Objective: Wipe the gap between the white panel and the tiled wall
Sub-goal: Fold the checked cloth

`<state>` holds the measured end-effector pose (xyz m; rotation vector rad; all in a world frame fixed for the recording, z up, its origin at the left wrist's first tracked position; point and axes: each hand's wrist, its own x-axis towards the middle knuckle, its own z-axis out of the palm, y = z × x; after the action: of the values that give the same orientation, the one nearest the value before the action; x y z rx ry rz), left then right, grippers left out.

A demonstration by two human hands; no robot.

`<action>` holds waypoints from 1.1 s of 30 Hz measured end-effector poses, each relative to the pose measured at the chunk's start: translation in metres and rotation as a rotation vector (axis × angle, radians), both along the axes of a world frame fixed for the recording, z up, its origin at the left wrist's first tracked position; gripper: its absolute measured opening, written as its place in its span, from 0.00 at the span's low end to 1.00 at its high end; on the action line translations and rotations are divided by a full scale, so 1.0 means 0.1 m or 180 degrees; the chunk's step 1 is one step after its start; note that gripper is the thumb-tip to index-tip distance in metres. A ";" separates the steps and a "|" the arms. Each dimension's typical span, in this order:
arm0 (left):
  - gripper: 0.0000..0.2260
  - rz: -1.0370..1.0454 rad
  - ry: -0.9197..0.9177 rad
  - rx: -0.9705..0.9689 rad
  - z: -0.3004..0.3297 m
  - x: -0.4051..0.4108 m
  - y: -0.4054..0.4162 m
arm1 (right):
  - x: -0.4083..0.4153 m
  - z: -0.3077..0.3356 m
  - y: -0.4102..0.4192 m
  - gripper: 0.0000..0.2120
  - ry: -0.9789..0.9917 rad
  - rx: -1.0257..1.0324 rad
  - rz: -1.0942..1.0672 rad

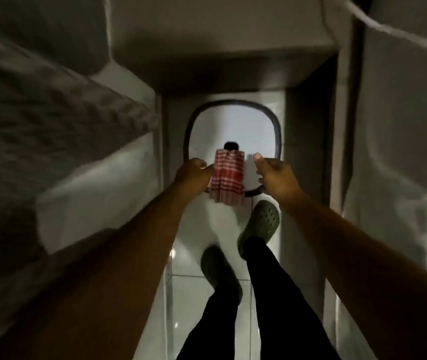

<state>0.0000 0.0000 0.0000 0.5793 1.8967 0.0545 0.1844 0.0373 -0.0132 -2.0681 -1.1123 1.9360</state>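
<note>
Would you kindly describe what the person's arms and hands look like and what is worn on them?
Both arms are bare to the frame edge, with no sleeves visible. The left hand and right hand wear no gloves; no rings, watch or markings show in this dim, blurred view.

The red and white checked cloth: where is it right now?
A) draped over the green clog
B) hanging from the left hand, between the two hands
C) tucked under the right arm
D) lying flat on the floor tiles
B: the red and white checked cloth hangs from the left hand, with the right hand apart from it.
</note>
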 end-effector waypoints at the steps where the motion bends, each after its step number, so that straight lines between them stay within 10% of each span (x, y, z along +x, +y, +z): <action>1: 0.22 0.0071 -0.0023 -0.0002 -0.20 0.02 0.00 | -0.04 -0.19 -0.02 0.22 -0.0002 -0.0067 -0.0027; 11: 0.16 0.0708 -0.0179 0.0074 -1.31 0.26 0.00 | -0.38 -1.40 0.04 0.09 -0.0312 -0.0282 0.0431; 22: 0.21 0.1800 -0.1229 -0.0213 -1.12 0.18 -0.30 | -0.31 -1.08 -0.39 0.15 0.0540 -0.0697 0.0280; 33: 0.19 0.0452 -0.1382 -0.0056 -0.81 0.00 -1.10 | -0.24 -0.69 -1.12 0.10 0.0531 -0.0104 -0.0075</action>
<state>0.0000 -0.1105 -0.0810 0.3824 1.5095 0.2367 0.1604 -0.0749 -0.0821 -1.8843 -1.0231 2.0840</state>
